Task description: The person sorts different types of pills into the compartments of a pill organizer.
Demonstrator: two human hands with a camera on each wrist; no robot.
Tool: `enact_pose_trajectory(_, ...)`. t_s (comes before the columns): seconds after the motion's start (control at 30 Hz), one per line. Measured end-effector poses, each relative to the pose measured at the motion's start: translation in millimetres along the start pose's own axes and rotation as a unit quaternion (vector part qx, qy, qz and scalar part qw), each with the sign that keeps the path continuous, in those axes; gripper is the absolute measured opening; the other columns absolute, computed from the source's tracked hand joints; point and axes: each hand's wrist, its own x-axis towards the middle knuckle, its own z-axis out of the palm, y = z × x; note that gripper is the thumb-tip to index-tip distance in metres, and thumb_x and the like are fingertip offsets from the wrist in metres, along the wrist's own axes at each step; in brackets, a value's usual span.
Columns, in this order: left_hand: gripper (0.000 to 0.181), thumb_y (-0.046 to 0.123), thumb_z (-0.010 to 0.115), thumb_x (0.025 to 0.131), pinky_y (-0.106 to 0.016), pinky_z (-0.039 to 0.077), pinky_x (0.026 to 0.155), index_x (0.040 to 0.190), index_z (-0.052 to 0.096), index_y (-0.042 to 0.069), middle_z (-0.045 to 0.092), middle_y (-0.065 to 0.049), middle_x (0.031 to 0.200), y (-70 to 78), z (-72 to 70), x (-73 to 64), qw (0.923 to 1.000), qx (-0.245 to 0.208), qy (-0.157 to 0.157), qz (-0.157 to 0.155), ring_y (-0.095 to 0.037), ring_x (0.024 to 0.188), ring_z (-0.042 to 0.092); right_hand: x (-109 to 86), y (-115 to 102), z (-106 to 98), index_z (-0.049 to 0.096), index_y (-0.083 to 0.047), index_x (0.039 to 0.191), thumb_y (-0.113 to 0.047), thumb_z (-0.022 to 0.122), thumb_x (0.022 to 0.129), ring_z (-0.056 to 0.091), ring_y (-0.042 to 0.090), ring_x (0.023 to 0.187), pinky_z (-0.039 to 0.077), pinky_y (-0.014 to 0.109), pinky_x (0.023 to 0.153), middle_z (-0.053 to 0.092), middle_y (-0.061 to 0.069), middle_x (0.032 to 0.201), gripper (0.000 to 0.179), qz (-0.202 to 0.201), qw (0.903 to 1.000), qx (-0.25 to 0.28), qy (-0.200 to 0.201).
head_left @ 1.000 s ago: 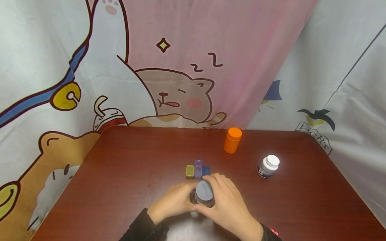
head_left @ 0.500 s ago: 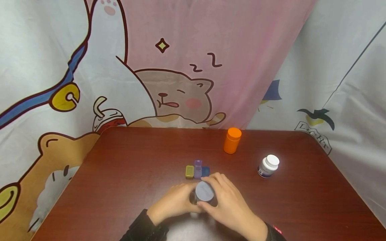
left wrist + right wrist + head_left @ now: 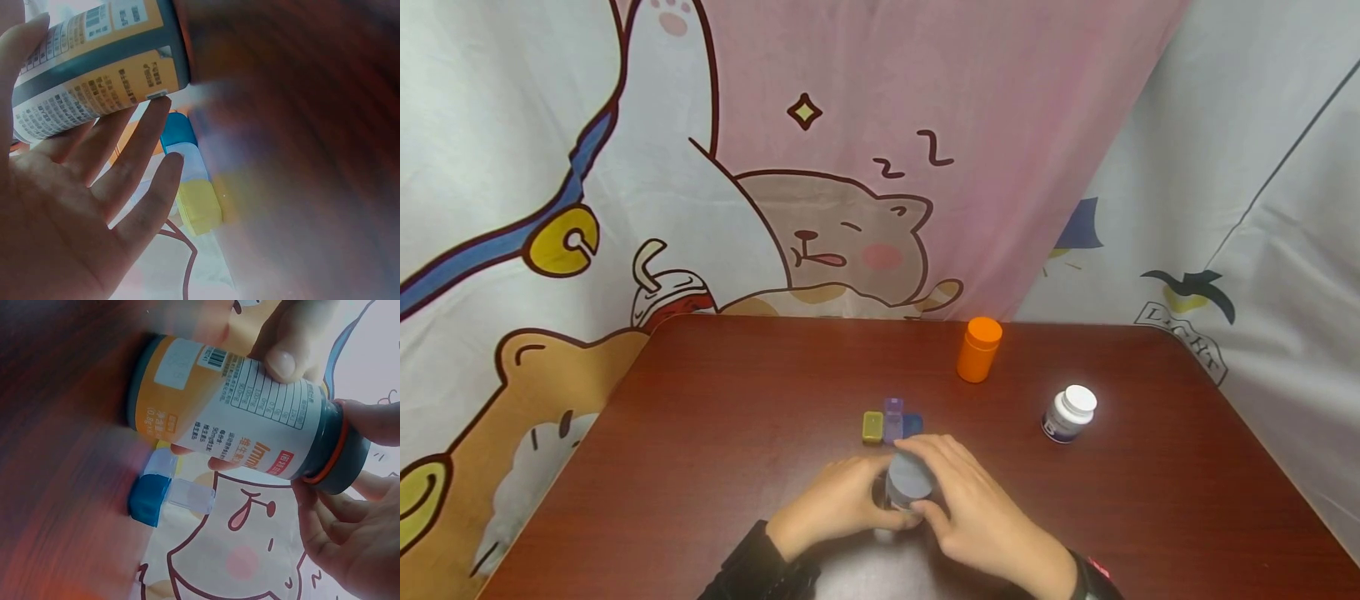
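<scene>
Left hand (image 3: 842,496) grips bottle (image 3: 212,403), right hand (image 3: 988,508) pinches its cap (image 3: 910,475). Bottle likely light, stiff, slightly slick: hold mid-height, cap by sides. Pillbox (image 3: 892,427) just beyond bottle.

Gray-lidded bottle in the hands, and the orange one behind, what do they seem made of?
Gray-lidded bottle: likely smooth plastic, from the soft sheen at its dark shoulder, though glass isn't ruled out; a printed label wraps it. Orange bottle: probably opaque plastic, fairly matte, since its color looks even without sharp glare.
</scene>
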Motion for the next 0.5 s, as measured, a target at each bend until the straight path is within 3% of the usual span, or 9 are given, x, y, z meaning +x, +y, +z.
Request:
enact_pose_trajectory(0.27, 0.05, 0.052, 0.078, 0.073, -0.034, 0.053, 0.074, 0.116, 0.065, 0.03, 0.072, 0.014, 0.103, 0.1, 0.4, 0.6, 0.9999, 0.009, 0.003, 0.006, -0.002, 0.087, 0.059, -0.1, -1, -10, 0.043, -0.023, 0.143, -0.003, 0.078, 0.074, 0.045, 0.012, 0.125, 0.047, 0.049, 0.103, 0.051, -0.004, 0.138, 0.079, 0.0, 0.9998, 0.012, 0.014)
enact_pose_trajectory(0.5, 0.06, 0.052, 0.08, 0.071, -0.041, 0.054, 0.079, 0.124, 0.064, 0.028, 0.072, 0.012, 0.107, 1.8, 0.1, -0.4, 0.9997, 0.023, 0.004, -0.006, -0.005, 0.095, 0.06, -2.3, 11, -31, 0.054, -0.026, 0.132, -0.006, 0.08, 0.072, 0.054, 0.009, 0.105, 0.057, 0.042, 0.085, 0.051, -0.008, 0.125, 0.069, 0.0, 0.9998, -0.008, 0.02)
